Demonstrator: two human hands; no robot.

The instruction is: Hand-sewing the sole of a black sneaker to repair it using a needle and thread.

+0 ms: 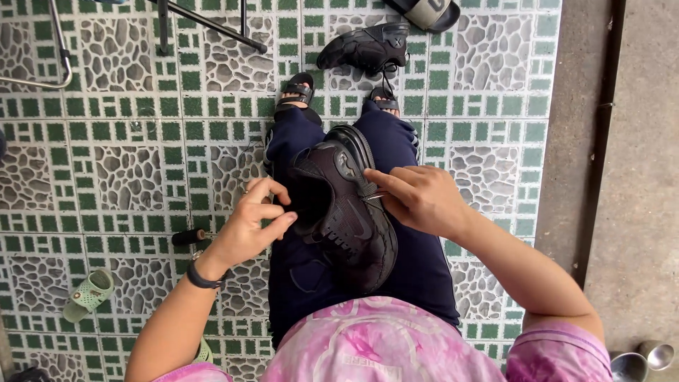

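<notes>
While the green-and-white patterned tile floor (127,170) fills most of the view, a person sits above it in dark blue trousers (417,262) and a pink tie-dye shirt (382,346), feet in black sandals (297,92). Across the lap lies a black sneaker (346,212), toe pointing toward the knees, sole edge turned to the right. The right hand (421,198) rests on the sneaker's right side, fingers pinched narrowly together against the seam by the sole; whatever thin thing it may grip there is too small to tell. The left hand (254,223) is just beside the shoe's left side, fingers curled with thumb and forefinger closed narrowly; what they pinch cannot be made out. A black band (201,277) circles the left wrist. Beyond the feet a second black sneaker (368,46) sits on the floor, with a grey-strapped slide sandal (424,13) near it. Left of the thigh lie a dark thread spool (187,237) and, farther off, a small pale green sandal (88,293). Two metal cups (640,361) stand at the lower right corner.
</notes>
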